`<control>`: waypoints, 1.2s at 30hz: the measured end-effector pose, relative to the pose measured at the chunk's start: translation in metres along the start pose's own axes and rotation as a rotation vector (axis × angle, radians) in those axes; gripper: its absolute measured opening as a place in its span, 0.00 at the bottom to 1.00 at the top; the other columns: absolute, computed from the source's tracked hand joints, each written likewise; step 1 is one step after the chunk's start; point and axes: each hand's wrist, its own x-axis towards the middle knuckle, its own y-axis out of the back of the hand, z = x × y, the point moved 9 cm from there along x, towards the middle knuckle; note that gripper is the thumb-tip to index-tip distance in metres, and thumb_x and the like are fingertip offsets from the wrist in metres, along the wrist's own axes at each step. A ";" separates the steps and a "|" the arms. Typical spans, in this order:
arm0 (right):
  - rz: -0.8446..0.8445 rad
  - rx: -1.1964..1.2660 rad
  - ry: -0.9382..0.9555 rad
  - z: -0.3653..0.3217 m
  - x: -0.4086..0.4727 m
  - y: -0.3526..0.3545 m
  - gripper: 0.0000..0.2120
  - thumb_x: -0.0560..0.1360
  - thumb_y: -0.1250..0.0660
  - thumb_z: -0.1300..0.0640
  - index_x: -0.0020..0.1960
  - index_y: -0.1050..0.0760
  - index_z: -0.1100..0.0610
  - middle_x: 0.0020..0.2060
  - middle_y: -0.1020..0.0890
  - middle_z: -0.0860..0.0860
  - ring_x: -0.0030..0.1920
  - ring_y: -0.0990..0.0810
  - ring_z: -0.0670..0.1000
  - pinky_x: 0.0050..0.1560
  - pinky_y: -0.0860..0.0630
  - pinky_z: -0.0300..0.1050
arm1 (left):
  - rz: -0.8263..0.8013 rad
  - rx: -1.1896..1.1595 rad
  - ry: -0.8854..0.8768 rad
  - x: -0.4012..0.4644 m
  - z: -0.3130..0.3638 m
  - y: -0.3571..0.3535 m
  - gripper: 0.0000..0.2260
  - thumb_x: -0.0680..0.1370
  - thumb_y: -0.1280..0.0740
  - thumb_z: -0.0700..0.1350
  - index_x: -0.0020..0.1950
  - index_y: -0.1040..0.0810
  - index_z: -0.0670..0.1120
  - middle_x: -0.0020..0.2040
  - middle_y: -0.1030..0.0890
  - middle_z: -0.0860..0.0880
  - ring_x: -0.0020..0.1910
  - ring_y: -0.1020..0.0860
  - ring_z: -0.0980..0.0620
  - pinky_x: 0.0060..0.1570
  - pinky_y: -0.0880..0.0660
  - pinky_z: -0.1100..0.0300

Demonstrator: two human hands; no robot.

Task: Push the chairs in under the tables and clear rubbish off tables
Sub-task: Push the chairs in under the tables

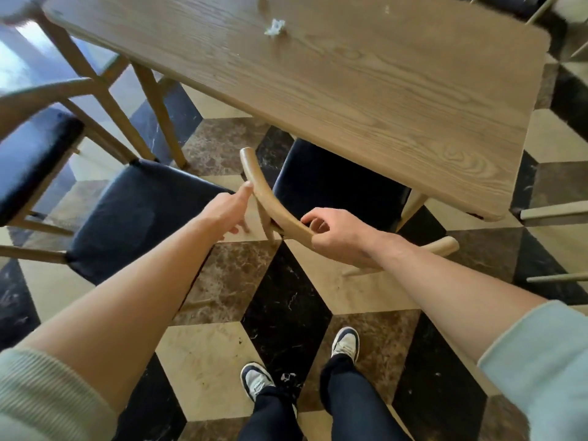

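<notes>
A wooden table fills the upper middle of the view. A chair with a black seat sits partly under the table's near edge. Its curved wooden backrest arcs between my hands. My right hand curls around the backrest near its middle. My left hand touches the backrest's left part with thumb and fingertips, fingers loose. A crumpled white scrap of rubbish lies on the far part of the tabletop.
A second black-seated chair stands to the left, out from the table, and a third sits at the far left edge. More chair legs show at right. The floor is patterned tile; my feet are below.
</notes>
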 end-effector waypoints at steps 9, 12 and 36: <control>0.302 -0.062 0.126 -0.187 0.102 -0.063 0.05 0.79 0.33 0.54 0.53 0.20 0.52 0.45 0.22 0.45 0.49 0.21 0.49 0.51 0.26 0.43 | 0.251 0.172 0.014 0.013 -0.139 0.213 0.20 0.83 0.41 0.59 0.54 0.20 0.44 0.48 0.15 0.43 0.47 0.17 0.42 0.56 0.19 0.44; 0.212 -0.078 0.135 -0.229 0.143 -0.100 0.05 0.79 0.33 0.55 0.53 0.20 0.52 0.50 0.18 0.51 0.53 0.20 0.52 0.50 0.28 0.43 | 0.326 0.257 0.011 0.029 -0.155 0.274 0.18 0.83 0.39 0.56 0.55 0.20 0.43 0.50 0.16 0.41 0.49 0.18 0.42 0.52 0.21 0.49; -0.372 0.621 -0.277 -0.491 0.404 -0.472 0.53 0.55 0.18 0.31 0.73 0.36 0.47 0.64 0.19 0.54 0.60 0.16 0.58 0.62 0.19 0.58 | 0.024 0.336 -0.456 0.280 -0.126 0.517 0.08 0.79 0.29 0.51 0.54 0.19 0.49 0.42 0.20 0.51 0.41 0.21 0.52 0.35 0.29 0.60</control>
